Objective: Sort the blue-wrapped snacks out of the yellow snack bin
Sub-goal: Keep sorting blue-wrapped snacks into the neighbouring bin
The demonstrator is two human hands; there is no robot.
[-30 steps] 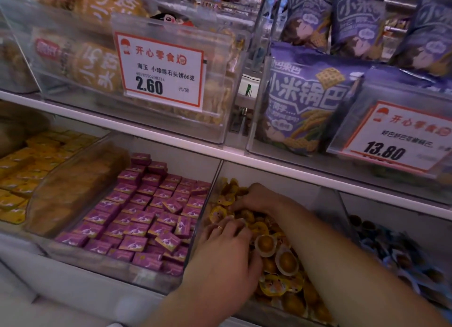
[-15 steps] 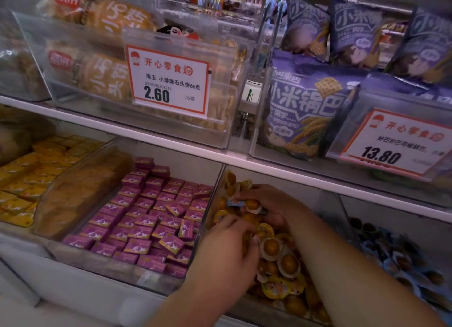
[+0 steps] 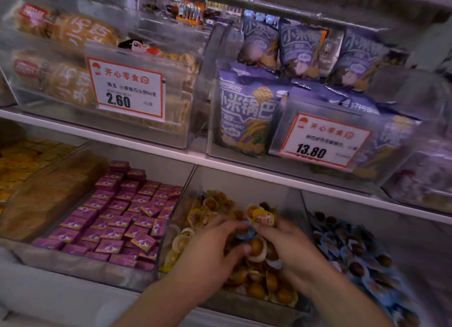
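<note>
Both hands meet over the yellow snack bin (image 3: pixel 288 302): left hand (image 3: pixel 208 260) and right hand (image 3: pixel 291 248) apparently pinch one blue-wrapped snack (image 3: pixel 245 233) between their fingertips.

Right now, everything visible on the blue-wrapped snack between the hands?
The blue-wrapped snack is small and roundish, with a light-blue, glossy-looking wrapper; print is too blurred to read. It sits above the yellow snacks in the yellow snack bin, pinched between fingertips of the left hand and right hand. Fingers hide most of it, so only part of the wrapper shows. A yellow snack sits just above it.
</note>
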